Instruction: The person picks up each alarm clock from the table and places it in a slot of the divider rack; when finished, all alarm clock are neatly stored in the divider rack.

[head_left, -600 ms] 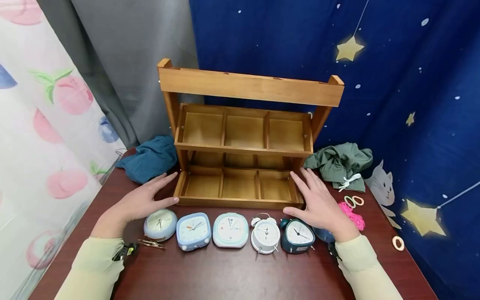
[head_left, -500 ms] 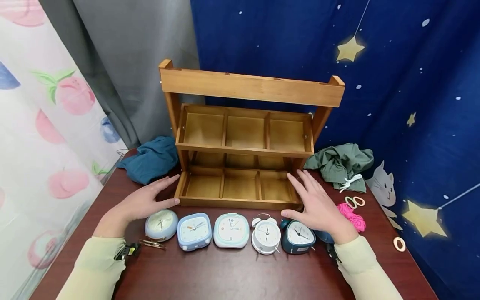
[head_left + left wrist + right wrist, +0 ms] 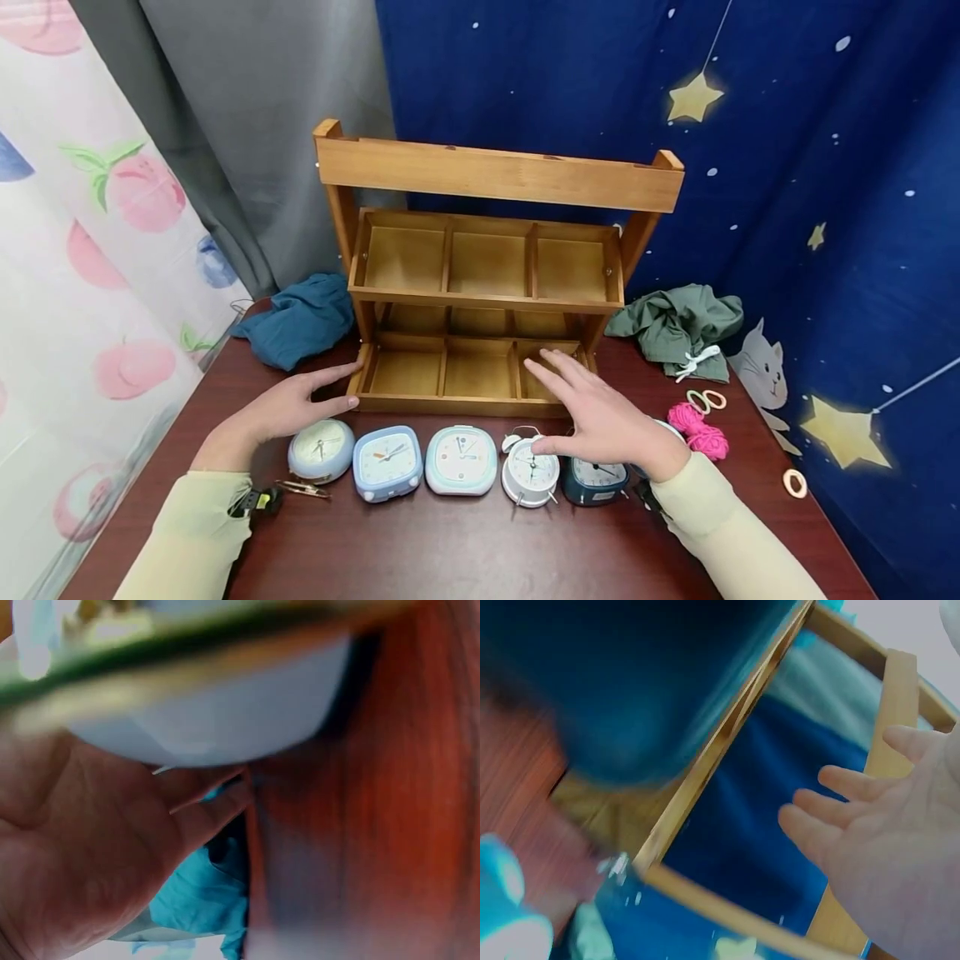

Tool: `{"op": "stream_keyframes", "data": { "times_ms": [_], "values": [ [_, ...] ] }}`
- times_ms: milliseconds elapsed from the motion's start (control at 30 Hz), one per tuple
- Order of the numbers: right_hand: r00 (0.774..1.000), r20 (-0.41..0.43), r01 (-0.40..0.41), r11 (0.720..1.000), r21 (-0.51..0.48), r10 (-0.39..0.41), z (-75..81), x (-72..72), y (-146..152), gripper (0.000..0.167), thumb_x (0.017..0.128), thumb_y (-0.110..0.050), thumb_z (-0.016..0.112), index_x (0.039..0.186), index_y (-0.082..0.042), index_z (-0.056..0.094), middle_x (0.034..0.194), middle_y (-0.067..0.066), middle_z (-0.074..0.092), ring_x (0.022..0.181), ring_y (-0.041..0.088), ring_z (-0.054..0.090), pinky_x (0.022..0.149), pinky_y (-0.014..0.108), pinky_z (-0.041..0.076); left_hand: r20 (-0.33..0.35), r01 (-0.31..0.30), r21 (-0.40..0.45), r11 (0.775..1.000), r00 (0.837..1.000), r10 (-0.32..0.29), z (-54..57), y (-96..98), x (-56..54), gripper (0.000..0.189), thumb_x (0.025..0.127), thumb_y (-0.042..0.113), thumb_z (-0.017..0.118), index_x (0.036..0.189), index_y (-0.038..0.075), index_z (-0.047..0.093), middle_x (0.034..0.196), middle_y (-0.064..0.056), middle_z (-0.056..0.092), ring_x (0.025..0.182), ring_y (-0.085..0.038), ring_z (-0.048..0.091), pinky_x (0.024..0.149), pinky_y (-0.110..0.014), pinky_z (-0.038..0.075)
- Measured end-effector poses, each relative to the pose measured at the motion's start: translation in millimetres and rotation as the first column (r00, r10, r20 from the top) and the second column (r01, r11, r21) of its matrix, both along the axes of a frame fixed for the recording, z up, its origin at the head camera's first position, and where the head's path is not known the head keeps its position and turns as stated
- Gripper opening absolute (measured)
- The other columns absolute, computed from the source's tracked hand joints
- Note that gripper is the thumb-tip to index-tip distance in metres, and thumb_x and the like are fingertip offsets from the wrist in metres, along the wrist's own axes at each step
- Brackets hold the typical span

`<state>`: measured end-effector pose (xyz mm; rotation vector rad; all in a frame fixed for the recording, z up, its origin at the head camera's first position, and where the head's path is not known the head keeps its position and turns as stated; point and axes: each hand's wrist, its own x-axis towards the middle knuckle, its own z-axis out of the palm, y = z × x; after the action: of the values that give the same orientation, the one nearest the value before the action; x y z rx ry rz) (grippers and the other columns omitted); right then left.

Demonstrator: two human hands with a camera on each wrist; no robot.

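Observation:
My left hand (image 3: 288, 414) hovers beside the lower left corner of a wooden shelf rack (image 3: 480, 407), fingers straight; I cannot tell whether the fingertips touch it. Below that hand is a round pale-blue clock (image 3: 321, 451). To its right stand a blue squarish clock (image 3: 387, 462), a white and light-blue clock (image 3: 461, 460) and a white twin-bell alarm clock (image 3: 531, 479). My right hand (image 3: 603, 421), fingers spread and holding nothing, is over the twin-bell clock and a dark teal alarm clock (image 3: 596, 493), partly covering both. In the right wrist view its fingers (image 3: 817, 817) look relaxed.
A blue cloth (image 3: 300, 321) lies left of the rack, a green drawstring cloth (image 3: 682, 325) right of it. Pink yarn (image 3: 701, 432), pale rings (image 3: 708, 401) and another ring (image 3: 795, 483) lie at right. Small metallic items (image 3: 303, 488) sit near the left wrist.
My right hand has moved left and slightly toward me, from the rack's right corner to over the twin-bell and dark teal clocks. My left hand has barely moved.

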<state>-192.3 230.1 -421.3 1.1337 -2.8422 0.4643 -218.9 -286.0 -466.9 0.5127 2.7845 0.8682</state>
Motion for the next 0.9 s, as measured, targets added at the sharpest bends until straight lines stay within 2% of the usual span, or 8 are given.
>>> {"op": "stream_keyframes", "data": {
  "times_ms": [67,167,333,400,600,900],
  "values": [
    [0.998,0.056,-0.032,0.999,-0.002,0.032,3.5,0.2,-8,0.115,0.092,-0.077,0.077,0.180,-0.032,0.019,0.185,0.007,0.018,0.168,0.035,0.026,0.127,0.064,0.037,0.006,0.002,0.012,1.000,1.000,-0.002,-4.0,-2.8,-1.7,0.079,0.108,0.064,0.066,0.173,0.024,0.046,0.175,-0.019,0.043,0.157,-0.049,0.042,0.121,-0.075,0.037],
    [0.990,0.121,-0.078,0.997,0.007,0.077,9.3,-0.4,-21,0.114,0.093,-0.079,0.075,0.180,-0.033,0.019,0.185,0.002,0.017,0.166,0.033,0.029,0.125,0.064,0.039,0.015,-0.004,0.017,1.000,1.000,0.003,-9.1,-6.0,-4.1,0.078,0.108,0.064,0.066,0.173,0.026,0.046,0.174,-0.021,0.042,0.157,-0.050,0.041,0.121,-0.076,0.037],
    [0.963,0.240,-0.129,0.992,0.011,0.122,23.3,-3.0,-43,0.112,0.094,-0.081,0.072,0.180,-0.032,0.020,0.184,-0.002,0.021,0.163,0.029,0.037,0.127,0.058,0.039,0.022,-0.015,0.018,1.000,1.000,0.014,-13.6,-7.5,-7.2,0.078,0.107,0.064,0.066,0.173,0.027,0.046,0.173,-0.025,0.042,0.158,-0.052,0.039,0.122,-0.076,0.035],
    [0.953,0.272,-0.141,0.990,0.014,0.132,28.8,-4.5,-51,0.111,0.094,-0.080,0.073,0.180,-0.034,0.020,0.183,-0.003,0.023,0.161,0.027,0.040,0.126,0.056,0.041,0.014,-0.010,0.021,1.000,1.000,0.010,-14.3,-7.2,-8.1,0.077,0.108,0.064,0.065,0.173,0.026,0.046,0.173,-0.023,0.043,0.158,-0.051,0.039,0.122,-0.076,0.035],
    [0.948,0.256,-0.213,0.975,0.069,0.189,34.6,-12.5,-77,0.109,0.097,-0.079,0.070,0.180,-0.030,0.021,0.181,0.000,0.030,0.158,0.021,0.044,0.124,0.048,0.045,-0.009,-0.014,0.015,1.000,1.000,0.014,-14.9,-6.6,-9.4,0.074,0.110,0.062,0.063,0.172,0.025,0.047,0.173,-0.021,0.045,0.158,-0.050,0.039,0.122,-0.076,0.035],
    [0.925,0.274,-0.303,0.947,0.110,0.264,25.7,-16.6,-126,0.108,0.098,-0.077,0.070,0.179,-0.019,0.027,0.172,0.003,0.046,0.153,0.015,0.049,0.121,0.041,0.048,0.000,-0.023,0.045,0.999,1.000,0.023,-18.9,-7.8,-11.1,0.075,0.110,0.061,0.063,0.173,0.023,0.046,0.173,-0.020,0.044,0.160,-0.050,0.038,0.123,-0.075,0.033]
  ]
}}
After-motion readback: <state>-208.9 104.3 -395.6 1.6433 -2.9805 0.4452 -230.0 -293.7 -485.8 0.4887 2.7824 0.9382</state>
